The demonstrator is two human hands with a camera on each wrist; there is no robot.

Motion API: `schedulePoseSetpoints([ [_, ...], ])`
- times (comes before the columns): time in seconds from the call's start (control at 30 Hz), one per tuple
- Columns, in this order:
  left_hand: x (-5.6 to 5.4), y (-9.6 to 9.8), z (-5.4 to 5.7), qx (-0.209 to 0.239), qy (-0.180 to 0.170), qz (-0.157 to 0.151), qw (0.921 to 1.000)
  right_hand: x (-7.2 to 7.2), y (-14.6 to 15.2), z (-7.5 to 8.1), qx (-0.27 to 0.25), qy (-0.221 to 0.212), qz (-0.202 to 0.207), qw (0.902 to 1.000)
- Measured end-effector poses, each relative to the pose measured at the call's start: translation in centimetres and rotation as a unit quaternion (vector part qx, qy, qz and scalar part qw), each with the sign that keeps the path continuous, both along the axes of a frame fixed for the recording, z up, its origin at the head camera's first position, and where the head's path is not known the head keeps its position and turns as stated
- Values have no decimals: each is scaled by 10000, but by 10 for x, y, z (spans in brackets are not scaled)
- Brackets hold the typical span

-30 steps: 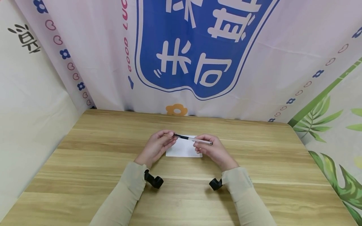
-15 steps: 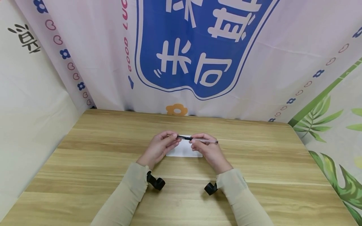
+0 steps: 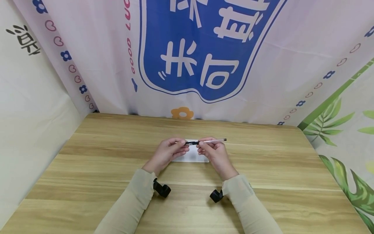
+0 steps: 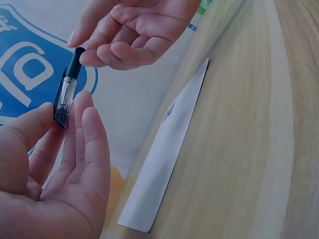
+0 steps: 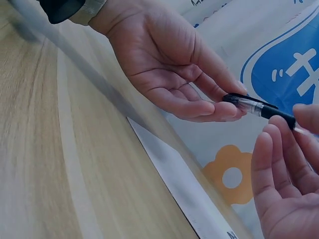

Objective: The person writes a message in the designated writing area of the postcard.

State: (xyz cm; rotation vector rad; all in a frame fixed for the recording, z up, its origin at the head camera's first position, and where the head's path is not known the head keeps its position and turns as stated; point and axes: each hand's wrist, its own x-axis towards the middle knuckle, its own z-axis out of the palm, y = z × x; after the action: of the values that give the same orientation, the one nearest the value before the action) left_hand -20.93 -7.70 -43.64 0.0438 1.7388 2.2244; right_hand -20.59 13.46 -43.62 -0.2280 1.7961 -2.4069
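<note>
Both hands hold a slim gel pen [image 3: 217,140] crosswise above a white sheet [image 3: 191,158]. The left hand [image 3: 167,152] pinches the end of its clear cap [image 4: 66,94], which has a black clip, between thumb and fingers. On the black grip part [image 5: 280,117], just past the cap, the right hand [image 3: 215,155] pinches with thumb and index finger. The pen's pale barrel sticks out to the right beyond that hand, its dark end tipped slightly up. In the left wrist view the cap sits over the front of the black grip.
The sheet lies flat on a wood-grain table [image 3: 187,201], with small dark marks on it. Behind the table hangs a printed cloth [image 3: 111,81] with a blue emblem. Black wrist cameras hang below both sleeves.
The right hand has moved left along the pen, from the clear barrel to the black grip. The left hand has shifted slightly right. The pen's rear end has swung upward.
</note>
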Motion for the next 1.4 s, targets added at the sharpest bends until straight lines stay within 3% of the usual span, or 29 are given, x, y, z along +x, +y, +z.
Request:
schedulePoseSetpoints([
  [0.37,1,2,1,-114,219,131,9996,1,-7,-1,49,-352,-310,9989],
  [0.67,3,3,4,-269,277,53,9992,2,-9,-3,-58,-445,-440,9980],
  [0.9,4,3,5,-322,343,63,9989,2,-10,-4,-247,-362,-402,9982],
  [1.4,1,-1,1,106,68,-8,9999,3,-10,-8,-365,154,-323,9987],
])
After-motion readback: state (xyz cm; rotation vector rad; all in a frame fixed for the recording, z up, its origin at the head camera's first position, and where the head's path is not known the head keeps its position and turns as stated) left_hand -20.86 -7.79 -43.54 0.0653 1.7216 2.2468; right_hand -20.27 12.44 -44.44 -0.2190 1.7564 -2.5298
